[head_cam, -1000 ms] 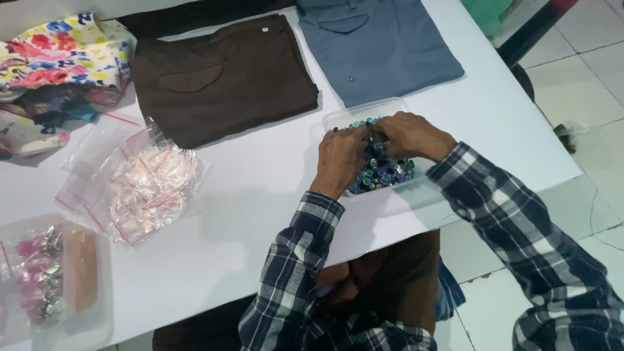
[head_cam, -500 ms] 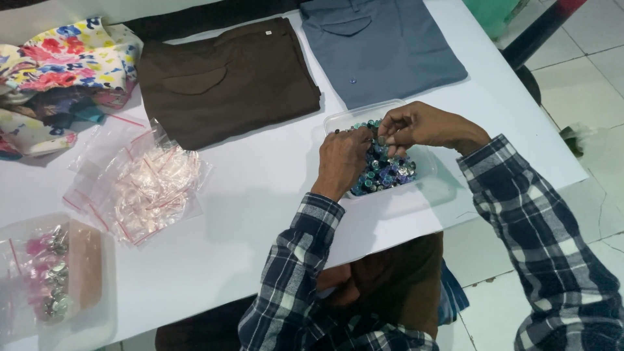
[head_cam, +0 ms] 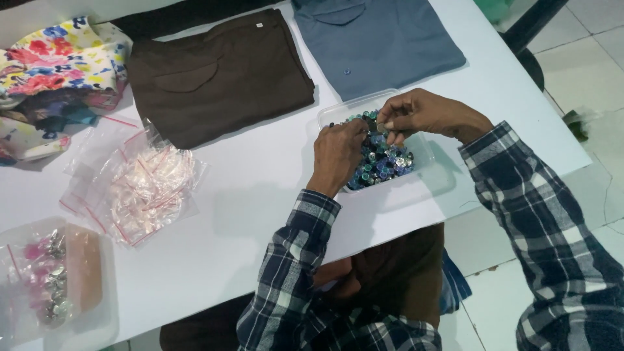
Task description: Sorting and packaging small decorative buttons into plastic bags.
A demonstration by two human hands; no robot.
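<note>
table (head_cam: 260,182): white top, runs across the whole view; its edge sits close at 5 o'clock of the tub, so anything knocked that way likely drops to the tiled floor.
brown garment (head_cam: 218,75): folded flat at 10 o'clock of the tub, well apart.
blue shirt (head_cam: 383,36): folded at 12 o'clock, its hem just beside the tub rim.
bag pile (head_cam: 140,188): small clear zip bags at 9 o'clock, loose and slippery.
clear tub (head_cam: 426,146): shallow, light; a push from either wrist could slide or tip it.
left hand (head_cam: 339,153): fingers curled down into the beads, what they hold is hidden.
right hand (head_cam: 422,116): narrow pinch on 1 tiny piece above the tub; it could slip and bounce off.
beads (head_cam: 383,162): small blue, green and silver pieces heaped in the tub.
</note>
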